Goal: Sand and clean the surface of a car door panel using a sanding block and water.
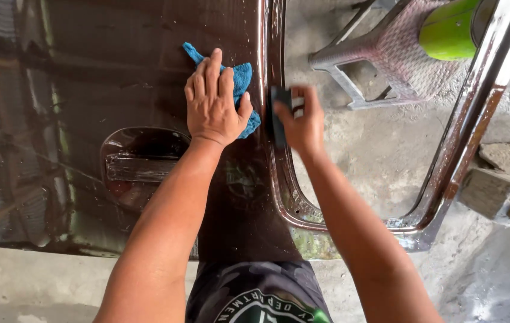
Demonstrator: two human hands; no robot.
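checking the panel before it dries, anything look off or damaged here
No damage shows. The dark car door is wet with droplets. The left hand presses a blue cloth; the right hand holds a dark block at the window-frame edge.

A glossy dark brown car door (147, 72) lies flat, wet with droplets. The left hand (213, 104) presses flat on a blue cloth (244, 81) near the window frame (446, 161). The right hand (303, 122) grips a dark sanding block (279, 113) against the frame's edge. A grey plastic stool (386, 54) stands on the concrete floor (375, 143) beyond.
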